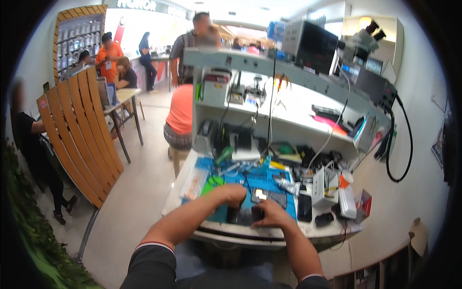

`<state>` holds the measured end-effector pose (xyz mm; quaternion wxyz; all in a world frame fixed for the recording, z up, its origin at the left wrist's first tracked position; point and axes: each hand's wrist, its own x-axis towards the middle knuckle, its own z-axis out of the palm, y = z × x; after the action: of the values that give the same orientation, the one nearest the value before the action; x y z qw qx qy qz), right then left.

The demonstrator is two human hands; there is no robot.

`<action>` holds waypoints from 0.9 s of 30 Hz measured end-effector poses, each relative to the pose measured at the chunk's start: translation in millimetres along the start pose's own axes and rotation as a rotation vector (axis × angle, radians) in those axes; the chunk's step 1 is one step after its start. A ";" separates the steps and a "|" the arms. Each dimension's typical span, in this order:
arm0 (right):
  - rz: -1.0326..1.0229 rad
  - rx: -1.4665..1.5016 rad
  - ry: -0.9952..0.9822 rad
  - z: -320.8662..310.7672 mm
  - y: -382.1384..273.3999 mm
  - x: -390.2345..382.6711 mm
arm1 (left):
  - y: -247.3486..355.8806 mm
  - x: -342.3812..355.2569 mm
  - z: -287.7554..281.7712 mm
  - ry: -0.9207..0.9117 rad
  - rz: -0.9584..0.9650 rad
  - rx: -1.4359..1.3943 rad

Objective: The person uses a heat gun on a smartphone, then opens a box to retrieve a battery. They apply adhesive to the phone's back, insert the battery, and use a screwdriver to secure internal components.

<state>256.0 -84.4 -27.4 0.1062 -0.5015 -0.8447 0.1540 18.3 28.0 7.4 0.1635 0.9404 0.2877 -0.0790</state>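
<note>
A dark, flat, phone-sized piece (pixel 240 216) lies near the front edge of the blue work mat (pixel 219 212). Over its far left corner, my left hand (pixel 234 195) is closed with the fingers curled down; what they grip is hidden. The curved fingers of my right hand (pixel 270 213) take the piece by its right side. Just beyond my right hand is an opened phone (pixel 272 196) with inner parts showing. A black phone (pixel 304 208) rests to the right of that hand. The small details between my hands are blurred.
A green-handled tool (pixel 223 156), a tube (pixel 288 186) and cables crowd the mat's far side. At right stand a white box (pixel 325 187) and a white case (pixel 347 202). Shelves (pixel 284 115) rise behind, with a microscope (pixel 363 41) on top. Several people are beyond.
</note>
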 end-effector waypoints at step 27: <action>0.026 0.097 0.129 13.4 -0.6 -10.7 | 12.2 4.9 -5.3 -0.117 -0.089 -0.019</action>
<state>256.1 -96.2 -39.9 0.1825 -0.5157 -0.8210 0.1635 29.5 22.9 14.4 0.1854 0.9187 0.3201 -0.1382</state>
